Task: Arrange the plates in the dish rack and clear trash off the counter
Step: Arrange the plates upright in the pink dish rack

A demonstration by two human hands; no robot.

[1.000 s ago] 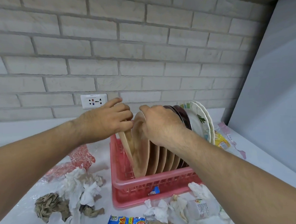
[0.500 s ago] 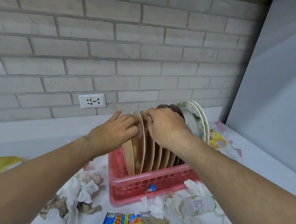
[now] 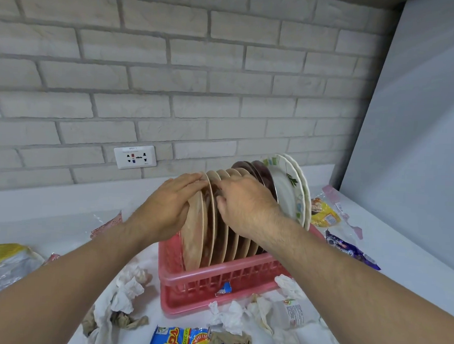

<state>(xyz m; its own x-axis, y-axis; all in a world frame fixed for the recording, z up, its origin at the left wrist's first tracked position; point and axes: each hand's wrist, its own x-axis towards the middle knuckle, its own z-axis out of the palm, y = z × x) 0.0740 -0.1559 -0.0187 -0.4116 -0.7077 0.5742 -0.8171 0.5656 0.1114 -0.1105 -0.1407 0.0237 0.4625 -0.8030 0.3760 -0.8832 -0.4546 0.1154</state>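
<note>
A pink dish rack stands on the white counter with several plates upright in it. The front ones are beige, behind them come dark brown plates, then white patterned plates at the back. My left hand grips the rim of the frontmost beige plate. My right hand holds the tops of the beige plates just behind it, fingers curled between them. Crumpled tissues and a blue snack wrapper lie in front of the rack.
More trash surrounds the rack: a yellow packet and a purple wrapper at the right, a plastic bottle in front, a yellow bag at the left. A brick wall with a socket is behind, a grey panel at right.
The front beige plates went from leaning to standing upright in the rack. Both hands moved with them and stayed on the rims. The view has shifted down and left.
</note>
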